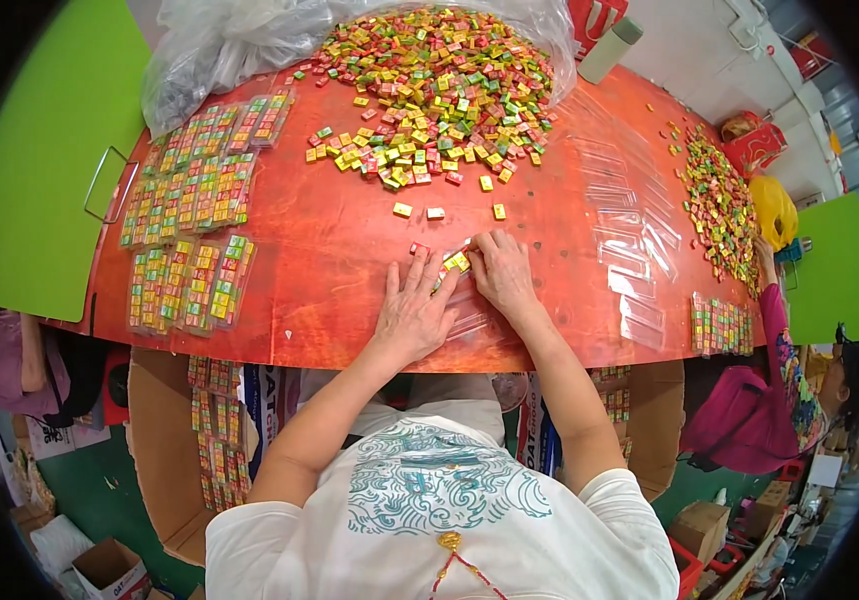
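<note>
Palm down and fingers spread, my left hand [416, 308] rests on the red table, its fingertips by a small red box [419, 248]. Curled and closed, my right hand [502, 270] presses its fingertips at the far end of a see-through plastic tray [469, 318]. What they pinch there, if anything, is hidden. Between the hands, several small yellow and green boxes [456, 263] lie in a short row at the tray's upper end. Just beyond lie a loose yellow box [402, 210], a pale-sided red box [435, 214] and another yellow box [498, 211].
A big heap of small coloured boxes [439, 90] lies at the back, beside plastic sheeting [189, 75]. Filled trays [194, 190] stand left; empty see-through trays [629, 250] lie right. At far right, a co-worker's arm [769, 270] reaches toward another heap [719, 205]. A cardboard box [154, 440] stands below.
</note>
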A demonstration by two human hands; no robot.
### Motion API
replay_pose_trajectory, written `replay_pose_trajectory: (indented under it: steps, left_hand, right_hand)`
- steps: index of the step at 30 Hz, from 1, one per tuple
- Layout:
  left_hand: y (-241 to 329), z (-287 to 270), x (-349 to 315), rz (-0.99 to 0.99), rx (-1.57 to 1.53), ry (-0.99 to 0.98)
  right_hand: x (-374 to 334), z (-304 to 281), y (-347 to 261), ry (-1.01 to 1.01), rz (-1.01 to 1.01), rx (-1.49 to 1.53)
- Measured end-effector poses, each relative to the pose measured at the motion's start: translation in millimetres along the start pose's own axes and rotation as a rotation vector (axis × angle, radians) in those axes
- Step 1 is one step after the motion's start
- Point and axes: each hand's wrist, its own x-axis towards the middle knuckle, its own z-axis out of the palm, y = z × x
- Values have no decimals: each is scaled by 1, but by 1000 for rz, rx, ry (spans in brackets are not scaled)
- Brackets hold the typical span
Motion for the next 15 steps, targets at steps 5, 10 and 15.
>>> replay_pose_trajectory:
  steps: [5, 10, 15]
  left_hand:
    - [-4, 1, -1, -38, -107, 96]
    - [-30, 13, -4, -169, -556, 357]
    - [-40, -6, 3, -438, -1246, 404]
  right_hand:
    - [0, -3, 7, -67, 76, 68]
    - [-21, 0, 33, 133, 359, 670]
    - [-43, 1, 41, 162, 402, 835]
